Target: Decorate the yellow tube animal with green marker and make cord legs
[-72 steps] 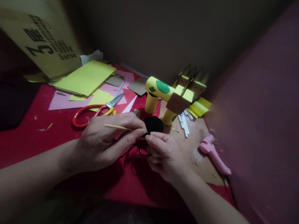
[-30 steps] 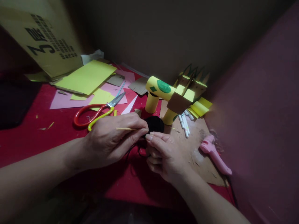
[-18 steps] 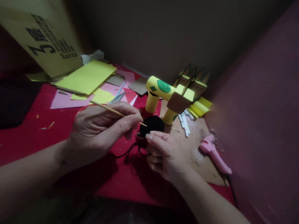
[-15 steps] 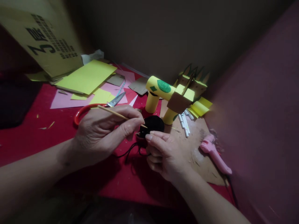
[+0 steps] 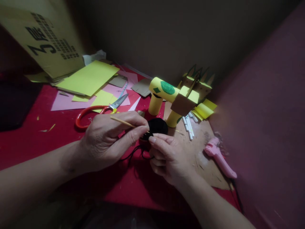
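Between thumb and fingers, my left hand [image 5: 114, 136] pinches a thin wooden stick [image 5: 122, 121]. The stick's tip meets the black cord around my right fingertips. My right hand [image 5: 168, 156] is closed, its thumb and forefinger pinching the black cord [image 5: 131, 154], whose strands trail down to the left. Just behind the fingertips lies a round black bundle [image 5: 157, 126], perhaps a ball of the same cord. The exact spot where stick and cord meet is partly hidden by my left fingers.
A yellow paper-tube model [image 5: 166, 89] with green spots stands behind my hands. Red-handled scissors [image 5: 83, 117] lie left, near yellow paper sheets [image 5: 90, 78]. On the right, a pink glue gun [image 5: 219, 157] and white sticks [image 5: 188, 127] rest on cardboard [image 5: 205, 171].
My left hand has shifted slightly right with the stick, pushing its tip further into the cord by my right fingertips. More of the scissors shows. My right hand has barely moved.
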The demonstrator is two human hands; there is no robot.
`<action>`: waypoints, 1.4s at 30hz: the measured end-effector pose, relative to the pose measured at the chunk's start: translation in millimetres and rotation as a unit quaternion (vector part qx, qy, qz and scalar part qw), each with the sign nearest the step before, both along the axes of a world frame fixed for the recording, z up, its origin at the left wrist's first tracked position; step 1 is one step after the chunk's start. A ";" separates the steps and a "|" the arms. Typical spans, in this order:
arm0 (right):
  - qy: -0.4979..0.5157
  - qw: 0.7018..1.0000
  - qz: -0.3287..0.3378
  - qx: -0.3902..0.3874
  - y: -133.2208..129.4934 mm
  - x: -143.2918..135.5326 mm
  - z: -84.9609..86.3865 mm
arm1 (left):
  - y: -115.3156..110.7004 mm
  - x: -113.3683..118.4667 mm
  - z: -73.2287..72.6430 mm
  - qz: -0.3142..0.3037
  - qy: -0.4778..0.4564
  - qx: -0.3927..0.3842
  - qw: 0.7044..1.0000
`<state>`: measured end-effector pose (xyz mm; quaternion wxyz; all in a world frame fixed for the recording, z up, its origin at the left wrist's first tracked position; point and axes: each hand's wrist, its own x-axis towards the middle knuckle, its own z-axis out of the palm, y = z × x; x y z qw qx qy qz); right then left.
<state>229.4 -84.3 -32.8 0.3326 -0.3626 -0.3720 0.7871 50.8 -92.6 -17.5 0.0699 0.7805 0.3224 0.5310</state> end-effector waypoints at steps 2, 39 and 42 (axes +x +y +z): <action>0.000 1.000 -0.002 0.002 -0.1 0.3 -0.2 | -0.6 -0.1 0.9 0.003 -0.003 0.009 1.000; 0.005 1.000 -0.009 -0.007 1.5 -0.3 -2.1 | -3.6 3.1 8.8 0.003 -0.082 -0.065 0.994; 0.009 1.000 -0.009 -0.003 0.8 -0.9 -2.2 | -4.7 3.1 7.1 0.003 -0.065 -0.093 0.994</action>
